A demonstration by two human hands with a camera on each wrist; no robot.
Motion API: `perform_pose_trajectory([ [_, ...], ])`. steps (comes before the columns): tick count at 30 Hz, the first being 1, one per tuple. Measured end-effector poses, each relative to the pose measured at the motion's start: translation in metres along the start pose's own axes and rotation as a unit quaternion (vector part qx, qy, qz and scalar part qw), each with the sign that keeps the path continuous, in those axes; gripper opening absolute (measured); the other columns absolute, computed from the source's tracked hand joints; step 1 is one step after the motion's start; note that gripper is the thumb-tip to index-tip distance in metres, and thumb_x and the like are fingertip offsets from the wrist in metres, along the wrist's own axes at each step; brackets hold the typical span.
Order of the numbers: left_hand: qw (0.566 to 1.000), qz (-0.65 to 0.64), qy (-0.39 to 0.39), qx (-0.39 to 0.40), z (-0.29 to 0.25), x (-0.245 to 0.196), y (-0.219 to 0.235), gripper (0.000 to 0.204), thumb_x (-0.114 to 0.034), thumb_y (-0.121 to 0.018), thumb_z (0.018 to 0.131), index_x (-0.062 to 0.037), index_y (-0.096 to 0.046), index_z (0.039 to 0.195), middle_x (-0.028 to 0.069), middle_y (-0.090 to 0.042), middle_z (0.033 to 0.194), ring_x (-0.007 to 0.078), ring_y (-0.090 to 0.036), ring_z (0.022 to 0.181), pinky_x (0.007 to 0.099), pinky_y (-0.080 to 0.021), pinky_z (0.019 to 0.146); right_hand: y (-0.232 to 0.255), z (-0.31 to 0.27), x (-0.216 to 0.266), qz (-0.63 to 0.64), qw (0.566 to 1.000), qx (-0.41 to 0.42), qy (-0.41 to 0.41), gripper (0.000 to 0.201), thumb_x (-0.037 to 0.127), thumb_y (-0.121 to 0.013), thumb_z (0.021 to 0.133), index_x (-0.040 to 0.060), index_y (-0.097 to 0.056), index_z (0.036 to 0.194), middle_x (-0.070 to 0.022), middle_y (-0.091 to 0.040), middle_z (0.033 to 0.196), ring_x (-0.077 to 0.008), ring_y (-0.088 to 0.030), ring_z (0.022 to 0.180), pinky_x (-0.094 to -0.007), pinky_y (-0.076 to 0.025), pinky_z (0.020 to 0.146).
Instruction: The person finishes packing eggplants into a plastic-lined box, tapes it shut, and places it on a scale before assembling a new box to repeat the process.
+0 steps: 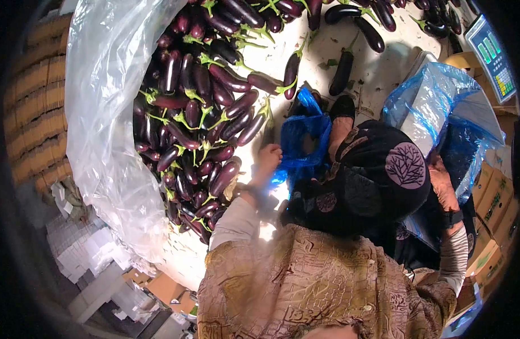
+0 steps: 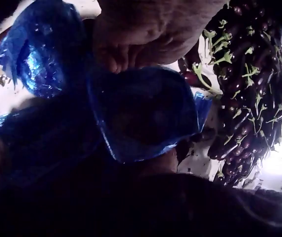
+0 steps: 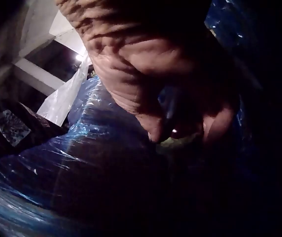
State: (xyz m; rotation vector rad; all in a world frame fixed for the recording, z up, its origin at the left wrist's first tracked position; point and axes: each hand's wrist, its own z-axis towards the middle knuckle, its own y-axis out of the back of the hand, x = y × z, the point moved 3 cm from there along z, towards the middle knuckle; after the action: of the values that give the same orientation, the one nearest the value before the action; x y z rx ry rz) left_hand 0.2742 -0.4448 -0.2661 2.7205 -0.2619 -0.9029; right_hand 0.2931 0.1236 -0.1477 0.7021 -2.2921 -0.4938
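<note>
My left hand [image 1: 268, 158] grips the rim of a small blue plastic bag [image 1: 292, 127]. In the left wrist view, the curled fingers of that hand [image 2: 141, 37] meet the edge of the bag [image 2: 104, 133], whose mouth gapes and looks dark inside. Right of my knee, my right hand [image 1: 442, 183] reaches down beside a box lined with blue plastic [image 1: 421, 96]. The right wrist view shows that hand [image 3: 146, 69] with thumb and fingers curled round a dark glossy eggplant [image 3: 180, 134] with a green edge, mostly in shadow amid blue plastic [image 3: 91, 113].
A big heap of eggplants [image 1: 183, 101] lies on the left, bordered by a clear plastic sheet [image 1: 107, 96]. My knee in black patterned cloth [image 1: 378, 169] and a black shoe [image 1: 343, 106] stand between my hands. A digital scale [image 1: 490, 59] and cardboard boxes [image 1: 494, 198] are at right.
</note>
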Motion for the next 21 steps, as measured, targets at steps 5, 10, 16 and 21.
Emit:
perform_pose_trajectory([
  [5,0.995,0.091,-0.035,-0.031,-0.011,0.018,-0.001,0.022,-0.015,-0.059,0.091,-0.0031,-0.065,0.109,0.0100,-0.067,0.086,0.0205,-0.063,0.076,0.0346,-0.052,0.070,0.015,-0.032,0.088,-0.137,0.988,0.019,0.068,0.048,0.010,-0.059,0.085,-0.0002,-0.048,0.131,-0.0145,-0.066,0.103,-0.0242,-0.060,0.092,-0.0320,-0.048,0.083],
  [10,0.845,0.301,-0.334,-0.289,0.012,-0.033,0.049,0.039,-0.008,-0.063,0.078,-0.0025,-0.058,0.116,0.0225,-0.057,0.112,0.0406,-0.051,0.106,0.0505,-0.039,0.094,0.008,-0.037,0.072,-0.023,0.989,0.036,0.141,0.036,0.004,-0.055,0.085,0.0031,-0.055,0.121,-0.0102,-0.065,0.093,-0.0225,-0.059,0.085,-0.0326,-0.048,0.079],
  [16,0.787,0.400,-0.306,-0.355,0.067,-0.083,0.103,0.053,-0.013,-0.065,0.076,-0.0089,-0.050,0.126,0.0177,-0.046,0.126,0.0411,-0.044,0.113,0.0543,-0.040,0.092,0.013,-0.045,0.091,0.017,0.995,0.010,0.098,0.023,-0.004,-0.050,0.084,0.0010,-0.057,0.106,-0.0065,-0.061,0.087,-0.0178,-0.056,0.081,-0.0297,-0.048,0.077],
  [21,0.787,0.437,-0.245,-0.359,0.079,-0.090,0.101,0.051,-0.014,-0.068,0.075,-0.0088,-0.052,0.123,0.0193,-0.049,0.124,0.0418,-0.047,0.108,0.0515,-0.042,0.093,0.021,-0.054,0.095,-0.031,0.992,0.071,0.095,0.012,-0.007,-0.051,0.084,0.0010,-0.054,0.093,-0.0026,-0.055,0.083,-0.0110,-0.050,0.076,-0.0255,-0.044,0.069],
])
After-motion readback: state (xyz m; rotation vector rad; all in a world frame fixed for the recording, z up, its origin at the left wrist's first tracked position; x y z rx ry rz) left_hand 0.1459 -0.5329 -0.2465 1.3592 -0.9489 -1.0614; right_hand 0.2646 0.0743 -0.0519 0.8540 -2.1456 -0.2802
